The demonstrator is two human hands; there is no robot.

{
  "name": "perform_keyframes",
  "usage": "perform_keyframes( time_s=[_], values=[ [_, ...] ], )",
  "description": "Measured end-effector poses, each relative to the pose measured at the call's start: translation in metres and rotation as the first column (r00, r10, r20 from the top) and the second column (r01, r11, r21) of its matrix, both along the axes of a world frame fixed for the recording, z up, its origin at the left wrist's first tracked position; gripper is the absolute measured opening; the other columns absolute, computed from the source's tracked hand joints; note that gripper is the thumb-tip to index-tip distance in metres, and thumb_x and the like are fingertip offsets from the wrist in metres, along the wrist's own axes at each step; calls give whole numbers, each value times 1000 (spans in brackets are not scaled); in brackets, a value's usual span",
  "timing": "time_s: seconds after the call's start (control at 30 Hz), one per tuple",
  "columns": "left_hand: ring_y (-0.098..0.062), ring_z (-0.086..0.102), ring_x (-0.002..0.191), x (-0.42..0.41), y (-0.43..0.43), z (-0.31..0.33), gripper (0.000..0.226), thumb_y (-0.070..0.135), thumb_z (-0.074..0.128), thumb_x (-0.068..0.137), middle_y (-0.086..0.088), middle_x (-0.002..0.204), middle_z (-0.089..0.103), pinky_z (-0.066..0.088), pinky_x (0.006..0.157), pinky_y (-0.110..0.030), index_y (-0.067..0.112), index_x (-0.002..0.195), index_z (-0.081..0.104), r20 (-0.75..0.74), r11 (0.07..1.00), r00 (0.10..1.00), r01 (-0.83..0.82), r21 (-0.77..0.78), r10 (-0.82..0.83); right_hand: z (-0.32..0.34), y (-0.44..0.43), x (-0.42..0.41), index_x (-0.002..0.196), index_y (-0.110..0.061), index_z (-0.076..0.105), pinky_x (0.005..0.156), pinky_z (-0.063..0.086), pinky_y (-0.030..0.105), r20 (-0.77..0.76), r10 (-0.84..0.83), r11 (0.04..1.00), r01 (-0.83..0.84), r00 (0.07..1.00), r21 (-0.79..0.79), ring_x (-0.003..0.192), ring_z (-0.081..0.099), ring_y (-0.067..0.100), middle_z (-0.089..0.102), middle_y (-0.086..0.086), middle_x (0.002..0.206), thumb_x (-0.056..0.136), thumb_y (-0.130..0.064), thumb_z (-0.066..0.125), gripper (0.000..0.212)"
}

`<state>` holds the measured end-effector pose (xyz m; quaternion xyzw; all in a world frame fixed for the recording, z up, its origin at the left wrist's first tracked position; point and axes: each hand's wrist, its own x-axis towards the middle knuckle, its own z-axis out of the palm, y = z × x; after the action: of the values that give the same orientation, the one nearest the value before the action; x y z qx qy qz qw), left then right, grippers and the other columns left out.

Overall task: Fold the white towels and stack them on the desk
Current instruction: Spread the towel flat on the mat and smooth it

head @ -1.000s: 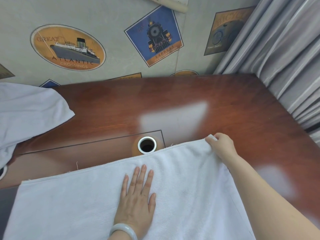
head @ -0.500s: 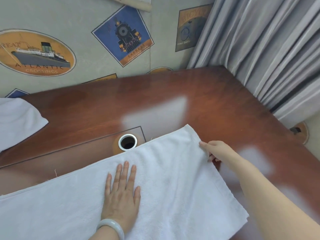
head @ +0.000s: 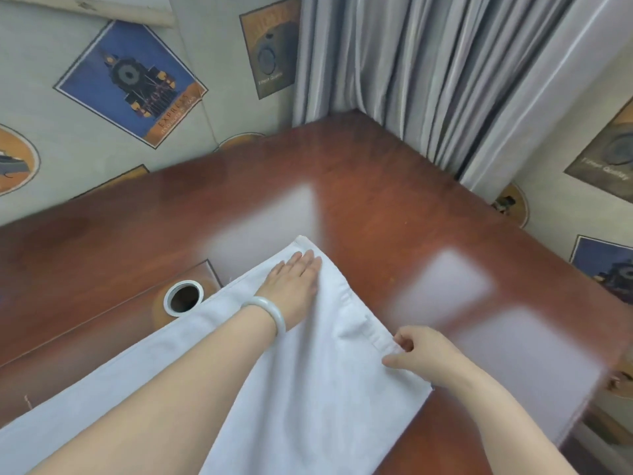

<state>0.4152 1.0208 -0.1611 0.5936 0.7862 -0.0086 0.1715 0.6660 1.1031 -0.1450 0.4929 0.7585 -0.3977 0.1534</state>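
A white towel (head: 308, 389) lies spread flat on the dark red wooden desk (head: 394, 214), running from the lower left up to a far corner near the middle. My left hand (head: 294, 282), with a pale bangle on the wrist, presses flat with straight fingers on the towel just below that far corner. My right hand (head: 418, 354) pinches the towel's right edge about halfway along, fingers curled round the hem.
A round cable hole with a white ring (head: 183, 298) sits in the desk just left of the towel. Grey curtains (head: 428, 70) hang behind the desk's far right corner. Poster-patterned wallpaper (head: 130, 80) backs the desk. The desk's right edge (head: 603, 365) drops off near my right arm.
The view has swung right, and the other towel at the left has left the frame. My left hand slid up the towel toward its far corner. My right hand moved down the right edge.
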Motion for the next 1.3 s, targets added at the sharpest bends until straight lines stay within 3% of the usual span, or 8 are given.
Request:
perform_keyframes(
  time_s=[0.17, 0.33, 0.53, 0.67, 0.77, 0.93, 1.17, 1.3],
  values=[
    [-10, -14, 150, -5, -2, -28, 70, 53, 13, 99, 7, 164, -15, -8, 121, -30, 22, 156, -10, 4, 999, 999, -40, 28, 39, 6, -10, 33, 89, -27, 54, 56, 45, 24, -117, -126, 991, 131, 985, 29, 69, 59, 10, 66, -6, 81, 71, -25, 76, 29],
    [-12, -9, 151, 0, -5, -36, 96, 66, -1, 76, 4, 162, -10, -13, 117, -23, 14, 157, -1, 63, 979, 990, -135, 156, 126, -2, -22, 48, 78, -27, 49, 54, 38, 24, -149, -151, 982, 166, 977, 89, 64, 50, 11, 57, -3, 82, 68, -30, 77, 29],
    [-11, -14, 150, 3, -7, -41, 92, 64, -8, 78, 2, 164, -11, -11, 121, -29, 19, 157, 1, -2, 982, 992, -127, 137, 129, -9, -31, 53, 80, -30, 53, 62, 35, 22, -155, -112, 988, 127, 982, 89, 82, 50, 4, 55, -9, 90, 70, -35, 80, 29],
    [-13, -16, 150, 1, -6, -38, 85, 64, -10, 78, 7, 162, -17, -13, 119, -29, 30, 156, -4, -13, 987, 993, -115, 108, 117, -9, -29, 52, 69, -22, 47, 58, 32, 22, -168, -65, 993, 79, 984, 82, 64, 43, 7, 48, -9, 76, 75, -28, 77, 32],
    [-12, -19, 149, -5, -5, -39, 82, 67, -10, 78, 11, 161, -20, -13, 120, -33, 37, 154, -9, 9, 992, 995, -99, 80, 98, -12, -20, 77, 68, -15, 47, 54, 27, 23, -264, -163, 986, 163, 951, -23, 55, 34, 7, 42, -11, 58, 77, -13, 78, 33],
    [-8, -22, 148, -1, -4, -40, 79, 67, -8, 81, 13, 161, -21, -13, 121, -35, 38, 154, -12, 11, 991, 996, -93, 93, 92, -14, -15, 88, 82, -28, 53, 57, 36, 19, -259, -231, 973, 218, 938, -78, 54, 43, 4, 56, -8, 58, 82, -10, 73, 26],
    [-15, -15, 151, -1, -8, -42, 70, 66, -3, 90, 12, 162, -17, -14, 119, -47, 40, 154, -8, -120, 983, 979, -155, 97, 166, -22, -20, 78, 80, -22, 52, 57, 38, 28, -220, -324, 938, 343, 920, 55, 53, 42, 8, 49, -9, 50, 88, -25, 69, 19],
    [-16, -13, 151, 1, -2, -37, 62, 57, 11, 99, 8, 164, -13, -11, 120, -49, 37, 156, -4, -81, 972, 970, -224, 77, 230, -19, -34, 72, 86, -26, 49, 66, 49, 34, -153, -332, 912, 358, 931, 199, 68, 55, 11, 58, -11, 66, 89, -27, 65, 16]
  ],
)
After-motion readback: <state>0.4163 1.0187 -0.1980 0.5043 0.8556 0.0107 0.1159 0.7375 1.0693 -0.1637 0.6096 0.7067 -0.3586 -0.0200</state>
